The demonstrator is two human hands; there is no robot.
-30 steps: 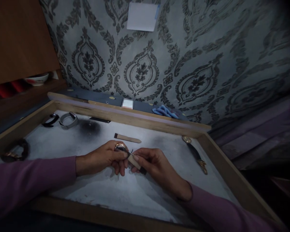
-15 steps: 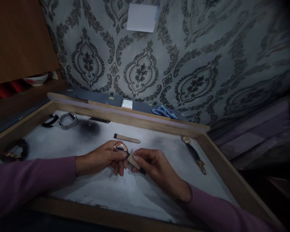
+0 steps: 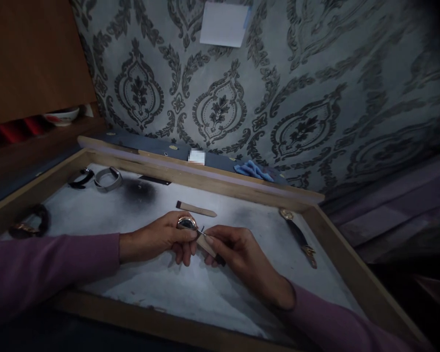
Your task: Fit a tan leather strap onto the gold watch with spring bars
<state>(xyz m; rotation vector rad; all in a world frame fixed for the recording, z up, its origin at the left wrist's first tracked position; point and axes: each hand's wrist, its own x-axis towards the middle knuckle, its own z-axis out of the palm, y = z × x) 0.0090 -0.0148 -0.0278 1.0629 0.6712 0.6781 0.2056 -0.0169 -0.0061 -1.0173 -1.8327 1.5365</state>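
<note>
– where's the watch case (image 3: pixel 187 223)?
– over the wooden tray (image 3: pixel 227 185), pinched by the left hand (image 3: pixel 168 236), thumb against fingers.
– and the right hand (image 3: pixel 238 248)?
– its thumb and fingers pinch a thin tool (image 3: pixel 201 232) beside the case, with a beige strap (image 3: pixel 206 247) below; whether that's attached, i can't tell.
– around them?
– a loose strap (image 3: pixel 197 209) just beyond, a gold watch (image 3: pixel 297 233) farther right, a blue cloth (image 3: pixel 254 170) behind the rim.

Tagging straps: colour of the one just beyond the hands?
The strap is tan, dark at left end; head view.
</note>
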